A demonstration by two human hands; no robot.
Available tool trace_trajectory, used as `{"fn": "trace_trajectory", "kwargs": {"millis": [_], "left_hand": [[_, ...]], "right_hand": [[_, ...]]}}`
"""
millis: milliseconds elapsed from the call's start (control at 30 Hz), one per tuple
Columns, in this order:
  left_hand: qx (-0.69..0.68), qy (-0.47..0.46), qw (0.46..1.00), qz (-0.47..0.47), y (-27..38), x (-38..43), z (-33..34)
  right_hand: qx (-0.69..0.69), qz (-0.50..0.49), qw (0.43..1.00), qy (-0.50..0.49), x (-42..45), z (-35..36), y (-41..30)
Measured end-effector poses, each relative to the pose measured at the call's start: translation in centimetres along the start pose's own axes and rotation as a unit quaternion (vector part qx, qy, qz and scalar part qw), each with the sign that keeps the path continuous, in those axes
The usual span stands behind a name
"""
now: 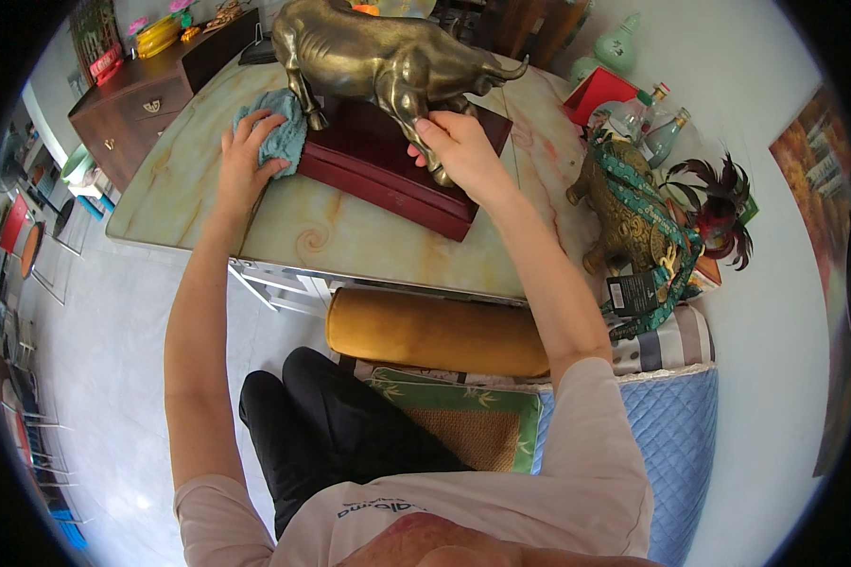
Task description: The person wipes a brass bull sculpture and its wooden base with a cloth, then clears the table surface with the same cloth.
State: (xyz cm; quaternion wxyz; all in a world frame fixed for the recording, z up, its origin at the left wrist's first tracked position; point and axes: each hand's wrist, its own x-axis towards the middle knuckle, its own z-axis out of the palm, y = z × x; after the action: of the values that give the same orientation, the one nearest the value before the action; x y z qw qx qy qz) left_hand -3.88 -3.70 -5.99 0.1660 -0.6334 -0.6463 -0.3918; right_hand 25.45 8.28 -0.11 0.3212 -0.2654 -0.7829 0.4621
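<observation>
A bronze-coloured bull statue (pixel 369 57) stands on a dark red, box-like base (pixel 390 184) on a marble-patterned tabletop (pixel 312 227). My left hand (pixel 245 159) presses a blue-green cloth (pixel 284 138) against the left end of the base, near the bull's hind leg. The fingers are spread over the cloth. My right hand (pixel 461 152) grips the bull's front leg just above the hoof, thumb on top and fingertips showing on the far side.
At the table's right stand a patterned animal figurine (pixel 620 191) with a green lanyard, glass bottles (pixel 663 138) and a green gourd-shaped vase (pixel 617 46). A wooden cabinet (pixel 131 106) is at the left. A yellow bolster (pixel 432 329) lies below the table's near edge.
</observation>
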Motion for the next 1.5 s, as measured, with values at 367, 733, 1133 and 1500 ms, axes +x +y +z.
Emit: {"fn": "trace_trajectory", "kwargs": {"millis": [367,733,1133,1500], "left_hand": [[-0.092,0.128,0.976,-0.15,1.3,-2.3,1.2],[-0.102,0.077,0.991,-0.049,18.4,-7.4,2.4],[-0.073,0.103,0.981,-0.146,3.3,-2.6,0.3],[-0.071,0.071,0.995,-0.026,14.2,-5.5,1.1]], "right_hand": [[0.113,-0.078,0.988,-0.073,0.7,2.6,1.1],[0.085,-0.088,0.992,-0.034,0.3,2.5,1.4],[0.103,-0.078,0.99,-0.056,0.0,3.1,0.1],[0.081,-0.126,0.989,-0.022,-0.1,3.0,1.0]]}}
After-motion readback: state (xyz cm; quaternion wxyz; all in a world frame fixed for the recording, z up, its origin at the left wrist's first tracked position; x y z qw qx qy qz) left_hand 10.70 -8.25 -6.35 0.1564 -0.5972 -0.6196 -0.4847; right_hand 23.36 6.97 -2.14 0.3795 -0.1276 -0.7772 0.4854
